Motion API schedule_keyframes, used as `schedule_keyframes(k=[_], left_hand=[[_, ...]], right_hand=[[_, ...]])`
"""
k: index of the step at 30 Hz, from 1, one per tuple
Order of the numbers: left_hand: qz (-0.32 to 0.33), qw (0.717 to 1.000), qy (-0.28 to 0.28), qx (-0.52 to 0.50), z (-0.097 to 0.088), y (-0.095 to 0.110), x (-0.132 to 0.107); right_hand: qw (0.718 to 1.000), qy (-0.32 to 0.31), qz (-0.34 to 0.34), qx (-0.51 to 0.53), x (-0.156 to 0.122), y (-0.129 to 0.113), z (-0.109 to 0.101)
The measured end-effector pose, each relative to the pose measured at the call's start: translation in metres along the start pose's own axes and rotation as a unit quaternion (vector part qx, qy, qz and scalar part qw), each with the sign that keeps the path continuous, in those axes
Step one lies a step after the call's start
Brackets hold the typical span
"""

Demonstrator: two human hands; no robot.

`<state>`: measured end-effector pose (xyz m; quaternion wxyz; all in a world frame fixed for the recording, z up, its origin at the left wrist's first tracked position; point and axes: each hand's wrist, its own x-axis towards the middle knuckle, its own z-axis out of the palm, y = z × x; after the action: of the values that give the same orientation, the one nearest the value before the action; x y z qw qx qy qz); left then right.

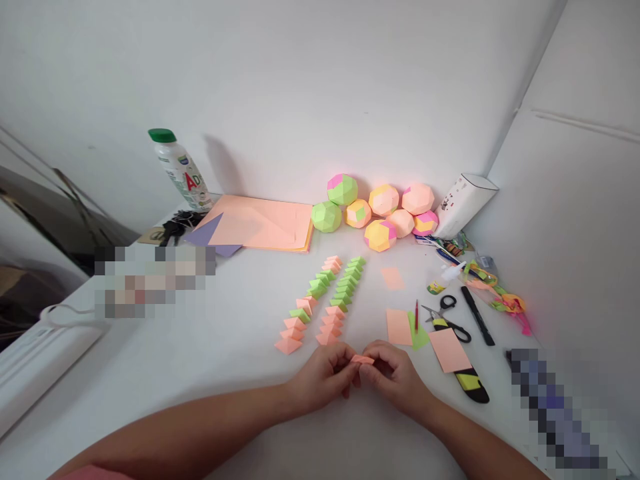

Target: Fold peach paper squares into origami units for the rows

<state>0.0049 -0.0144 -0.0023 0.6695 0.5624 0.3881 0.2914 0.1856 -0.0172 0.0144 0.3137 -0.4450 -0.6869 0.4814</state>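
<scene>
Between my two hands, low in the middle of the view, is a small piece of folded pink paper (363, 360). My left hand (327, 375) pinches its left end, and my right hand (393, 373) pinches the right end. The fingertips hide much of it. Just beyond my hands stand two rows of folded paper pieces, a left row (303, 305) and a right row (343, 297), in pink and green. Right of them lie a pink paper sheet (399, 327), a green sheet (420, 333) and a red thin tool (417, 316).
Behind are several paper balls (381, 235), stacked pink sheets (255, 223) and a green-capped bottle (183, 170). To the right lie scissors (463, 333), a yellow-black cutter (470, 381) under a pink sheet (449, 351), a black marker (477, 315) and a glue bottle (445, 278). A white box (465, 205) leans near the corner.
</scene>
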Motion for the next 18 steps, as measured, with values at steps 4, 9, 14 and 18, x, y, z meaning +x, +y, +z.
schedule_keyframes(k=[4,9,14,18], left_hand=[[0.002,0.999,-0.007,-0.040,-0.0006,-0.0014,0.0008],[0.009,0.998,-0.015,-0.062,-0.0019,-0.0023,0.0006],[0.004,0.999,0.008,-0.039,-0.0021,-0.0031,-0.0005],[0.024,1.000,-0.013,-0.002,-0.0009,-0.0034,-0.0013]], right_hand=[[0.999,-0.016,-0.007,-0.042,0.0012,-0.0022,-0.0022],[0.999,-0.013,-0.016,-0.050,-0.0003,-0.0041,-0.0022],[0.998,0.007,-0.015,-0.060,-0.0017,-0.0001,0.0003],[0.997,0.002,-0.025,-0.069,-0.0022,0.0028,0.0032]])
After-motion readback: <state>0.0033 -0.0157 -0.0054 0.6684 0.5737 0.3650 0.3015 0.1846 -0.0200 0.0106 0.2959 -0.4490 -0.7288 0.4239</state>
